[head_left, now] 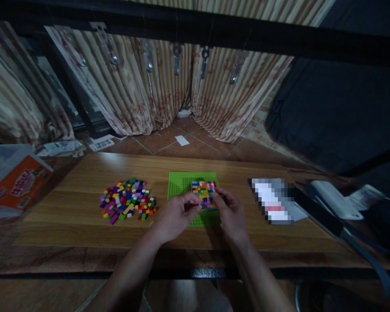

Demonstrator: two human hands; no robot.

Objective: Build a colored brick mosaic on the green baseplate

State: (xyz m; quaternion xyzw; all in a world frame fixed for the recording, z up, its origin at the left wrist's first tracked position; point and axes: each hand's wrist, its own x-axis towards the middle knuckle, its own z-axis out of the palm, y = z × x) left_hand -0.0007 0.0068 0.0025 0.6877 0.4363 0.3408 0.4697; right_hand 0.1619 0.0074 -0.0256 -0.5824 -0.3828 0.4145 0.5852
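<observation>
Left hand [178, 216]: thumb and forefinger tips nearly meet at the near left corner of the brick block [204, 189]; can't tell if a small brick is pinched there. Right hand [232, 214]: thumb and forefinger at the block's right edge, seemingly touching it; can't tell how firm the grip is.

Progress: a compact, roughly rectangular block of mixed-colour bricks is put together, sitting on the right part of the green board [177, 184]. Top looks mostly filled, rows close-set; near corner partly behind the left fingers, so gaps there can't be ruled out. Board studs are bare to the left and in front. Many bricks are not fitted, so looks partway; no count possible.

Pose: both forearms come in from the bottom edge and angle inward, hands low over the board, one each side of the block. Left hand reaches across the board's near left part, knuckles up; right hand bends in from the right, fingers curled towards the block.

Further out: loose brick pile [128, 200] on the worktop [74, 225], left of the board, spread out, well apart from the block. Pixelated flat item [271, 201] at the right.
</observation>
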